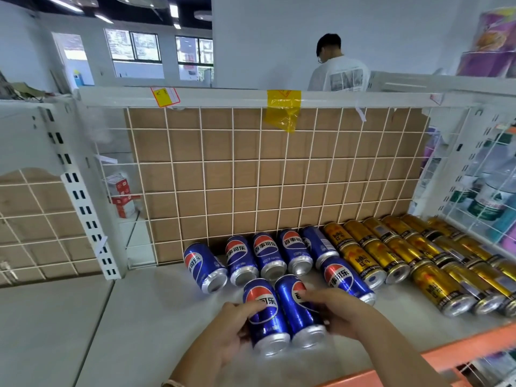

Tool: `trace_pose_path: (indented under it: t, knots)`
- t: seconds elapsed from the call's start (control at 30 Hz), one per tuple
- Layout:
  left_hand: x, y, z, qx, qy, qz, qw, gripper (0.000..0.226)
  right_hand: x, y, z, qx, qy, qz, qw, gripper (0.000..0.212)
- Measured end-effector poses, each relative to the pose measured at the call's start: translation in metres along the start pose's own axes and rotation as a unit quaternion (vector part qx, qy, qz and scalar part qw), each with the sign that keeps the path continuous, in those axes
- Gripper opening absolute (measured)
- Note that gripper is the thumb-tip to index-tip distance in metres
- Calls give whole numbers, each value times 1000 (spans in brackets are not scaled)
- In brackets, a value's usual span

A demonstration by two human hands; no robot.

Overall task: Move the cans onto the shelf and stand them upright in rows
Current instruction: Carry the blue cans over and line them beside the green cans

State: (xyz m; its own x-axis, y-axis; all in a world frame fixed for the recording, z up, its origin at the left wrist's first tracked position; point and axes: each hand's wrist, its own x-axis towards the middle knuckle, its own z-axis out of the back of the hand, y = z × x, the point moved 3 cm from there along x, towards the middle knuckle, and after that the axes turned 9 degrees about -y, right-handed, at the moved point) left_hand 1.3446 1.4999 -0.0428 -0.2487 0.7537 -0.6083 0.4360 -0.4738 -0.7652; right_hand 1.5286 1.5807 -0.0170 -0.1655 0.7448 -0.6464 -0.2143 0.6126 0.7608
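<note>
on the shelf (pixel 156 317), left grip (pixel 231 328) clasps one blue can (pixel 268 325), right grip (pixel 343 314) clasps second can (pixel 301 317)

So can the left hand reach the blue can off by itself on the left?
Probably yes: only bare shelf lies between the left hand and that lone can. But its grip is full with another blue can.

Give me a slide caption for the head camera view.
Left hand and right hand grip two blue aluminium cola cans on the white metal shelf, beside gold cans.
</note>
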Motion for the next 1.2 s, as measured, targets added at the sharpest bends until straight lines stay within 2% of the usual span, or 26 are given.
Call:
trace_pose_path:
  t: [0.1, 0.2, 0.33, 0.4, 0.53, 0.67, 0.8, 0.97, 1.07, 1.2]
  knots:
    - [2, -5, 7, -21, 7, 1, 1000, 37, 1, -1, -1, -88, 14, -19, 996, 70]
    - [3, -9, 8, -22, 19, 15, 999, 38, 2, 0, -5, -134, 8, -13, 991, 79]
    - [0, -11, 10, 34, 50, 27, 998, 52, 0, 1, -12, -137, 11, -1, 991, 59]
    - [0, -10, 13, 40, 66, 27, 997, 61, -4, 4, -11, -133, 21, 5, 991, 55]
    - [3, -4, 15, -28, 80, 35, 996, 53, -9, 5, -2, -67, 42, -10, 997, 50]
    - [0, 0, 16, -30, 92, 14, 995, 55, -12, 0, 3, -34, 65, -13, 997, 47]
    - [-6, 3, 18, -14, 78, -21, 997, 55, -14, -4, 3, -41, 91, 5, 995, 43]
    - [-22, 3, 35, 2, 50, -69, 996, 48, -9, -4, -11, -81, 136, 50, 986, 53]
    - [-38, 1, 58, -6, 14, -101, 995, 44, -10, 3, -39, -126, 156, 104, 974, 44]
    - [-70, 0, 105, -43, -25, -159, 986, 60, -23, 7, -97, -165, 208, 162, 950, 33]
